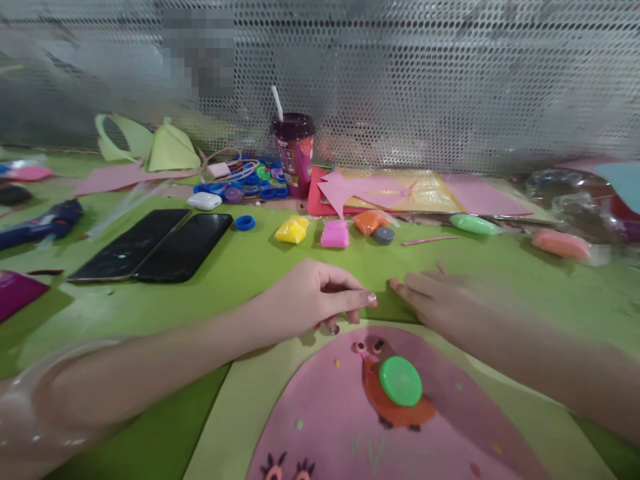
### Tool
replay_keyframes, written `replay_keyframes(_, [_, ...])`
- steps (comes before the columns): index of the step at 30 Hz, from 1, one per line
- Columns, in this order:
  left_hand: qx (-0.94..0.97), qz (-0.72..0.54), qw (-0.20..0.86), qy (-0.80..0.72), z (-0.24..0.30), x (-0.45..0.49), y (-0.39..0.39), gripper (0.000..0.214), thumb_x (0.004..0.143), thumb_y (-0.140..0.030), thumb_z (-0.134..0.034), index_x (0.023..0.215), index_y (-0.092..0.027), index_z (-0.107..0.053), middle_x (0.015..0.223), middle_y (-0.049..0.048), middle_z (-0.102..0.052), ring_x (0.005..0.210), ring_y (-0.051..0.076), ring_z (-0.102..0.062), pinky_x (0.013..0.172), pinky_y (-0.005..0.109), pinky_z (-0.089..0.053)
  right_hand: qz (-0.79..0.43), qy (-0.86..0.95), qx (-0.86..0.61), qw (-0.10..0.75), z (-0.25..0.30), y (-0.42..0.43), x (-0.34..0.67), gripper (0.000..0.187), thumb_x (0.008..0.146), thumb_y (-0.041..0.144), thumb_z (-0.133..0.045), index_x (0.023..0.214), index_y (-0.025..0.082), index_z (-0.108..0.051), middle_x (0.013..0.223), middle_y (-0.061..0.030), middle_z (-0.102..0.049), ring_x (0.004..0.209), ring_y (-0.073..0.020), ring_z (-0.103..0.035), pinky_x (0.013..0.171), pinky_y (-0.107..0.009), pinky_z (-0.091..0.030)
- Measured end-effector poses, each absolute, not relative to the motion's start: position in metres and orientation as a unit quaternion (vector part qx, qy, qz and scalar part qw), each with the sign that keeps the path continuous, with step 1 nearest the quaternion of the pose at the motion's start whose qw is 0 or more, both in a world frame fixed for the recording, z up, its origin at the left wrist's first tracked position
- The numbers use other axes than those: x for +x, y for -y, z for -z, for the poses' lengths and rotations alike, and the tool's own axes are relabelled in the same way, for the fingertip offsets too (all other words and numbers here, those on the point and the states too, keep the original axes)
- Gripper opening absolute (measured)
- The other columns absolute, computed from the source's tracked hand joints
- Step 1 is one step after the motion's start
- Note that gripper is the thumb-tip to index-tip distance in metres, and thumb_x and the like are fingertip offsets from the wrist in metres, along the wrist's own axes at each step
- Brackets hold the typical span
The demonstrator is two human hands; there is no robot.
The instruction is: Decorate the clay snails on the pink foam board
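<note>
My left hand [333,297] hovers at the top edge of the pink paper oval [305,393], its thumb and fingers bent together in a pinch. Whatever may be between the fingertips is too small to make out. Palm down on the green tabletop, my right hand [430,297] lies with its fingers stretched out, slightly blurred. A thin pinkish sliver [441,267] shows just beyond its fingers. On the oval is an orange clay snail [395,415] with a round green lid [401,381] as its shell. Clay eyes with black lashes [290,470] show at the bottom edge.
Beyond my hands lie yellow clay [293,229], pink clay [335,234], orange clay [371,222], green clay [474,224] and a pink stick [430,240]. Two dark phones [183,250] rest at left. A lidded cup [295,157] stands before the perforated metal panel [425,80].
</note>
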State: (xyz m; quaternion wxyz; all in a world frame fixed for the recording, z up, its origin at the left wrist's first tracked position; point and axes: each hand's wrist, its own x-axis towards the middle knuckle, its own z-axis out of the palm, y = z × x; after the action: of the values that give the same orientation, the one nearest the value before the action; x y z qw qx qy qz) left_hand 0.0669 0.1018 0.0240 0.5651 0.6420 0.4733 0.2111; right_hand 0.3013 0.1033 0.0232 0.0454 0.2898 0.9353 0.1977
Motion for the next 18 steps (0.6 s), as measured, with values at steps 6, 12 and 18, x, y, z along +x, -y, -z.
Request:
replay_keyframes(6, [0.634,-0.213,0.578,-0.468,-0.027,0.067,-0.101,0.03,0.077,-0.049,-0.063,0.079,-0.02,-0.067,0.067,-0.0027,-0.063,0.048,0.007,-0.051,0.041,0.017,-0.033,-0.264,-0.937,0.227,0.025,-0.025,-0.095,0.305,0.042,0.062,-0.008,-0.036,0.088,0.012,-0.063,0.083,-0.0078,-0.065,0.067,-0.0195,-0.062,0.05,-0.028,-0.044])
replay_keyframes(12, [0.632,-0.217,0.588,-0.456,-0.024,0.066,-0.102,0.021,0.076,-0.04,-0.064,0.077,-0.019,-0.067,0.068,-0.0023,-0.063,0.049,0.007,-0.051,0.042,0.017,-0.035,-0.263,-0.939,0.223,-0.001,-0.027,-0.101,0.3,0.046,0.065,-0.007,-0.034,0.1,0.008,-0.061,0.086,-0.0084,-0.064,0.066,-0.0185,-0.061,0.053,-0.03,-0.046])
replay_keyframes(18, [0.622,-0.212,0.595,-0.463,-0.025,0.067,-0.102,0.021,0.074,-0.04,-0.065,0.076,-0.019,-0.067,0.067,-0.0024,-0.062,0.048,0.007,-0.049,0.041,0.017,-0.035,-0.17,-0.947,0.271,-0.018,-0.034,-0.097,0.313,0.04,0.061,-0.004,-0.037,0.08,0.019,-0.062,0.073,-0.0024,-0.06,0.054,-0.0146,-0.055,0.047,-0.028,-0.037])
